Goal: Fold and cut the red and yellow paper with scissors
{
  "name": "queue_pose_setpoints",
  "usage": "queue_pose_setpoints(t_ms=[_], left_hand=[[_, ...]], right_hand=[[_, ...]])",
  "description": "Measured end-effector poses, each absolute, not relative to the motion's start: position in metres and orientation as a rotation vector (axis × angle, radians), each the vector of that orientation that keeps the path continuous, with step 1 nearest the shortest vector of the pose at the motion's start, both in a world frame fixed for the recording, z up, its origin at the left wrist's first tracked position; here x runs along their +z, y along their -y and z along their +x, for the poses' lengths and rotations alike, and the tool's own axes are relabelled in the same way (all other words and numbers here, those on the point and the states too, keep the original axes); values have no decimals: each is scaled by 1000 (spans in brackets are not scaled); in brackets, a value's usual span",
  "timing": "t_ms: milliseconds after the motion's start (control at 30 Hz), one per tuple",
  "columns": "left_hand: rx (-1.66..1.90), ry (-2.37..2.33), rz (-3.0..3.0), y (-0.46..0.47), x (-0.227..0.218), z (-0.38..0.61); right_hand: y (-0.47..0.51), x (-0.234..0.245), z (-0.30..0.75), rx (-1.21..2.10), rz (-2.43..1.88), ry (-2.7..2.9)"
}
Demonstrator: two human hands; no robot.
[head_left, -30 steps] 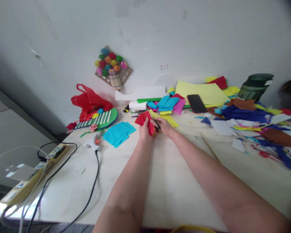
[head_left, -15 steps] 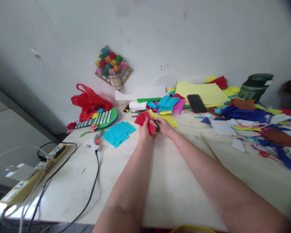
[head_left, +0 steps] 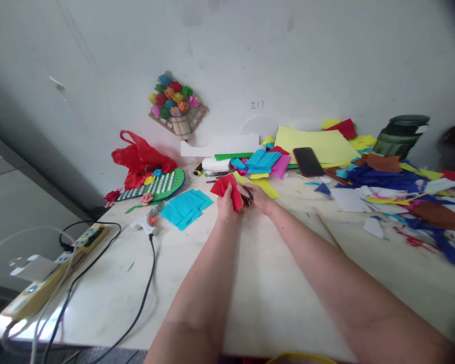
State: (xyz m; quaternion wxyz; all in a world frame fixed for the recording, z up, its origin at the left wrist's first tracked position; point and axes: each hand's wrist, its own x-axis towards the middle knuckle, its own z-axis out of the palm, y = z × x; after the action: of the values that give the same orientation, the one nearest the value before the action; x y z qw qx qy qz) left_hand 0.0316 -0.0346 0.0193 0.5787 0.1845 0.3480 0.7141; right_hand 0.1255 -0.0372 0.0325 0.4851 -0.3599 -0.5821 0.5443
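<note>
Near the middle of the table, my left hand (head_left: pixel 226 203) pinches a folded piece of red paper (head_left: pixel 222 185). Fingers of my right hand (head_left: pixel 258 196) are closed round the dark handles of a pair of scissors (head_left: pixel 247 194), held against the right side of the red paper. The blades are mostly hidden by the paper. Behind my right hand lies yellow paper (head_left: pixel 267 187). To the left of my left hand is a loose stack of blue paper squares (head_left: pixel 186 209).
A glue gun (head_left: pixel 146 222) with a black cord lies left, near a power strip (head_left: pixel 56 268). A red plastic bag (head_left: pixel 138 156) stands behind. A phone (head_left: pixel 308 162), a green bottle (head_left: pixel 400 136) and coloured scraps (head_left: pixel 387 179) fill the right. A wooden stick (head_left: pixel 330 230) lies right of my hands.
The scissor handles have turned slightly and show more at my right hand, whose fingers have shifted a little. My left hand keeps its hold on the red paper.
</note>
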Motion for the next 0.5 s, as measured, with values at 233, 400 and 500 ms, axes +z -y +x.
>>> queue_pose_setpoints(t_ms=[233,400,500], left_hand=[[1723,-786,482,32,16,31],[1760,-738,506,28,11,31],[1769,-726,506,28,11,31]], right_hand=[[40,38,124,1315,-876,1388],[38,37,124,1282,-881,1395],[37,35,124,1275,-875,1405]])
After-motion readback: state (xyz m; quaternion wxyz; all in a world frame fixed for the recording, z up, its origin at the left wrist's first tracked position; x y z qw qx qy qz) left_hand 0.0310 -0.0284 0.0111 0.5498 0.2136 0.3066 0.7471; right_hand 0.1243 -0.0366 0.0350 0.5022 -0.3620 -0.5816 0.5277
